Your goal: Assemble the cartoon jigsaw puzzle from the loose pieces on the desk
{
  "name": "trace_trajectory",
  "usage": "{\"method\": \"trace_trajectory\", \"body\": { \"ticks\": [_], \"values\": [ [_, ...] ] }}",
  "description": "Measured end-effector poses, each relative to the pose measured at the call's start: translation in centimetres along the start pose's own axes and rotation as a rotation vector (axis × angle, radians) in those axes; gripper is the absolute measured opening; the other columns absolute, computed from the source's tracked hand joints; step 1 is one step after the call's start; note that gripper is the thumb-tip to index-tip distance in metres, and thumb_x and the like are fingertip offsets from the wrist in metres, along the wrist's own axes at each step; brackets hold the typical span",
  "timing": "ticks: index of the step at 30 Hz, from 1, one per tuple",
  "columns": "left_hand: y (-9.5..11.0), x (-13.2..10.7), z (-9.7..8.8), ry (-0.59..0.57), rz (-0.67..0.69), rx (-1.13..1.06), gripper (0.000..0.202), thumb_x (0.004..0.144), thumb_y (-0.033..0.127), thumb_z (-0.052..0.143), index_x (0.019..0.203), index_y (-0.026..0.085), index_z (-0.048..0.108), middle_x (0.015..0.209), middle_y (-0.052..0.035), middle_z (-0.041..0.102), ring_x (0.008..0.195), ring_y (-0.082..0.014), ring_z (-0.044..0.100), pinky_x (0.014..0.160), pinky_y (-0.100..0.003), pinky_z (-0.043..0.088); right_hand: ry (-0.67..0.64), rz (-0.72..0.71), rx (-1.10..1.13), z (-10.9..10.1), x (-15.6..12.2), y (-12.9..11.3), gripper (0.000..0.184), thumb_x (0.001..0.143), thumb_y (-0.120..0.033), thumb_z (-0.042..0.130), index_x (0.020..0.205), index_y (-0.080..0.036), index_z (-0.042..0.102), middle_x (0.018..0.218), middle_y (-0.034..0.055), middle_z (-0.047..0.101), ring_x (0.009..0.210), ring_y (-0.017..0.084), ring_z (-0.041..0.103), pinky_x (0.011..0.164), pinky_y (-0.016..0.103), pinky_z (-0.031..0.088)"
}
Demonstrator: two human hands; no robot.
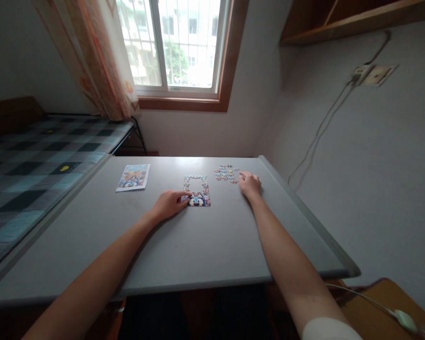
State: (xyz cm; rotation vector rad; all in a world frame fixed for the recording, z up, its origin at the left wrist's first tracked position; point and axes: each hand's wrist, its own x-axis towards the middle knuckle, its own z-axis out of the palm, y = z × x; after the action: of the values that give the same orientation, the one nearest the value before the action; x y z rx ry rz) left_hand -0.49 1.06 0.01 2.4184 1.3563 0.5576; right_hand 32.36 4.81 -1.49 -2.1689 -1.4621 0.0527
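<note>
The left hand [170, 204] rests unclenched, its fingertips on the left side of the partly filled jigsaw puzzle [197, 202], while the right hand [250, 184] curls beside the loose pieces [225, 173]; whether it pinches one, I cannot tell. Nearer the worktop's [205, 245] far edge than its near one, the puzzle points its long axis from near edge to far, its printed face at the near end. The loose pieces lie toward the far right corner, and a printed sheet [133, 178], slightly slanted, lies near the far left corner.

Loose puzzle pieces [230, 173], indistinctly small.
</note>
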Motion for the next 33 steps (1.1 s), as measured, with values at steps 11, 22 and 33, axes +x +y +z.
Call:
{"method": "trace_trajectory", "body": {
  "ticks": [11, 22, 33],
  "values": [
    [0.02, -0.06, -0.05, -0.010, -0.015, 0.011, 0.041, 0.087, 0.046, 0.048, 0.113, 0.025, 0.071, 0.058, 0.0007, 0.057, 0.052, -0.0114, 0.045, 0.056, -0.022, 0.028, -0.003, -0.007, -0.003, 0.06, 0.01, -0.08, 0.031, 0.087, -0.036, 0.048, 0.107, -0.026, 0.070, 0.130, 0.0029, 0.059, 0.117, 0.027, 0.048, 0.100, 0.043, 0.037],
    [0.01, -0.05, -0.03, -0.015, -0.006, 0.023, 0.041, 0.087, 0.046, 0.048, 0.114, 0.024, 0.071, 0.060, 0.0002, 0.060, 0.053, -0.0115, 0.046, 0.056, -0.022, 0.029, -0.015, 0.000, 0.016, 0.12, 0.16, 0.23, 0.037, 0.085, -0.017, 0.042, 0.105, -0.028, 0.071, 0.128, -0.0001, 0.060, 0.116, 0.025, 0.048, 0.100, 0.040, 0.037],
    [0.06, -0.09, -0.12, -0.004, 0.005, 0.011, 0.040, 0.086, 0.045, 0.049, 0.112, 0.024, 0.072, 0.058, 0.0008, 0.059, 0.053, -0.0109, 0.046, 0.055, -0.022, 0.030, -0.010, 0.005, 0.027, -0.14, -0.03, -0.03, 0.036, 0.086, -0.019, 0.042, 0.104, -0.029, 0.071, 0.127, 0.0003, 0.061, 0.116, 0.025, 0.048, 0.101, 0.040, 0.037]
  ]
}}
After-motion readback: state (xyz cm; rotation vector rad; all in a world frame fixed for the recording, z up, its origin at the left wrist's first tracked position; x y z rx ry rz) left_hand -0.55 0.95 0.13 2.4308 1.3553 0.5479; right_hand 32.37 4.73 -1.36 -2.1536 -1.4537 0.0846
